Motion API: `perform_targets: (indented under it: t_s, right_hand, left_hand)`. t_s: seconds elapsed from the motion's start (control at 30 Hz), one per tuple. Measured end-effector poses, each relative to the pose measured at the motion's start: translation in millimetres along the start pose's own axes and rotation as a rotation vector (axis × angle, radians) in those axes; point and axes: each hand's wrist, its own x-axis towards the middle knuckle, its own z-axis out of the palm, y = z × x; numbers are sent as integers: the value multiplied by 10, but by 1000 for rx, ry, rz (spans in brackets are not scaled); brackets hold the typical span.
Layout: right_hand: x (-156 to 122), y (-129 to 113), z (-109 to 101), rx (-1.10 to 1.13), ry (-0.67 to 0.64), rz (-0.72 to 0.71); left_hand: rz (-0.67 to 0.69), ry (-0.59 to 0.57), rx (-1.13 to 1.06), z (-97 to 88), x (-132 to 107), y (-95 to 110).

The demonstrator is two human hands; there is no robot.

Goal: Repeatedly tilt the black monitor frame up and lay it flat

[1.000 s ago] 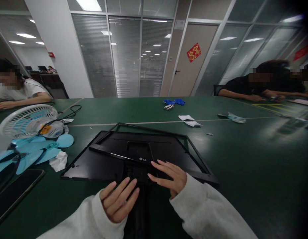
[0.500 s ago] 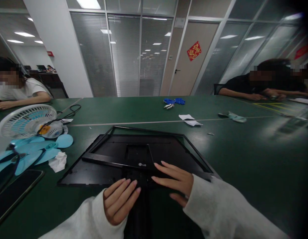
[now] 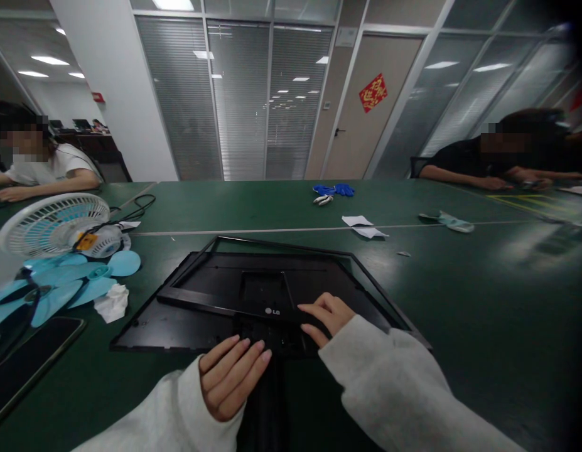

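A black monitor back cover (image 3: 168,329) lies on the green table in front of me. Across it rests a thin black monitor bezel (image 3: 201,299) with an LG logo, set askew so that its far and right sides reach past the cover. My right hand (image 3: 329,317) pinches the bezel's near strip just right of the logo, fingers above and thumb below. Flat, with fingers stretched out, my left hand (image 3: 235,380) lies at the cover's near edge. A dark stand (image 3: 269,408) extends toward me between my hands.
To the left are a white fan cage (image 3: 55,223), light-blue fan blades (image 3: 59,292), crumpled tissue (image 3: 112,303) and a phone (image 3: 31,364). Blue gloves (image 3: 335,189), paper (image 3: 363,226) and a pale strip (image 3: 453,221) lie farther back. People sit at both far sides.
My right hand has gone from spread fingers over the bezel to a pinch on its near strip. My left hand stays flat in about the same place. The view has shifted slightly.
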Motion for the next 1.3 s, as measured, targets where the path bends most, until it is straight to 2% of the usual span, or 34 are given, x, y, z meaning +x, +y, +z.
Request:
perform_targets:
  t_s: [0.17,0.33,0.53,0.8,1.0,1.3]
  right_hand:
    - [47,35,-33,33,4,-21]
    - [45,114,-152,52,21,-51]
    - [0,155,-332,129,95,-172]
    - [-69,91,-447,180,186,-193]
    - [-62,83,-482,197,170,-180]
    - [-16,219,-488,230,81,-217]
  left_hand:
    - [-25,53,24,63,-15,-17]
    - [-38,119,67,126,-27,-9]
    - [-85,200,131,224,-95,3]
    - [-118,304,178,304,-67,-11]
    - [-123,269,184,300,-76,-39]
    - [-128,219,181,277,-103,-35]
